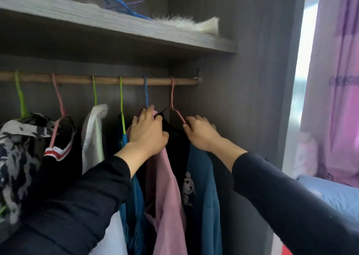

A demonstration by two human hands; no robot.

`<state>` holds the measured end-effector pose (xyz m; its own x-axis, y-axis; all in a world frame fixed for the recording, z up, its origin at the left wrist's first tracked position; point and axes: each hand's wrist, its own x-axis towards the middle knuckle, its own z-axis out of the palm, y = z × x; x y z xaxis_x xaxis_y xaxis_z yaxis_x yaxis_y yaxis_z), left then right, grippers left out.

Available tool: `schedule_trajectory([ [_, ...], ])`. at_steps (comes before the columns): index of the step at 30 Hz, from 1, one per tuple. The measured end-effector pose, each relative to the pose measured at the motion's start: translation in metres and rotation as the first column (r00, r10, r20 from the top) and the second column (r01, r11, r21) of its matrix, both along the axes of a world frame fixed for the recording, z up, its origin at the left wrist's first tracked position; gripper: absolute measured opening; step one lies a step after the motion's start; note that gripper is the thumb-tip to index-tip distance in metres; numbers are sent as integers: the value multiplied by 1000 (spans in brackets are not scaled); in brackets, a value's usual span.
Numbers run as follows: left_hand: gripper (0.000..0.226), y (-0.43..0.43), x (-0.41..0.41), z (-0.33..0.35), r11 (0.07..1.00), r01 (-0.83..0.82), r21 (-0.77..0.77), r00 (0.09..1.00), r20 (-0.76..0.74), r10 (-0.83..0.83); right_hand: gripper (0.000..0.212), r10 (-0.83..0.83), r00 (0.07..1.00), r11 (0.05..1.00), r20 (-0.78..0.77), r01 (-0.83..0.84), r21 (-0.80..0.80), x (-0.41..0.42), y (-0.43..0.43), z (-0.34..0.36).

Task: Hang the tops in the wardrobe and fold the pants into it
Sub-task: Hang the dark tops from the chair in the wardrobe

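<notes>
At centre frame, below the rod (77, 79), the left hand (148, 132) curls its fingers into cloth at the neck of the black top (175, 138), which hangs at the rod's right end just beside a pink top (167, 186). To the right, the right hand (200, 134) pinches the sloping arm of the pink hanger (173, 103), already hooked on the rod. To finish well, I would steady the hanger with the right hand, draw the collar square over both arms, and check the neighbouring pink cloth is not caught.
</notes>
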<state>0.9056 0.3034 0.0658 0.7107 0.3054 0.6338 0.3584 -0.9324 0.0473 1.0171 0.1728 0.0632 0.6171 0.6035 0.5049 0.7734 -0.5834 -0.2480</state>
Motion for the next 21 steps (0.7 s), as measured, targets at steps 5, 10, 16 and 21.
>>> schedule_trajectory([
  [5,42,-17,-6,0,994,54,94,993,100,-63,41,29,998,997,60,-33,67,-34,-46,-16],
  [10,31,-75,-17,-20,971,238,-13,938,264,-227,43,63,992,980,111,-83,182,-77,-115,-35],
  [16,24,-196,-35,-87,901,432,31,836,362,-413,36,-44,988,987,145,21,159,-108,-251,-80],
  [21,33,-318,-26,-161,865,491,-103,867,158,-473,38,-220,975,975,-19,221,11,-113,-386,-148],
])
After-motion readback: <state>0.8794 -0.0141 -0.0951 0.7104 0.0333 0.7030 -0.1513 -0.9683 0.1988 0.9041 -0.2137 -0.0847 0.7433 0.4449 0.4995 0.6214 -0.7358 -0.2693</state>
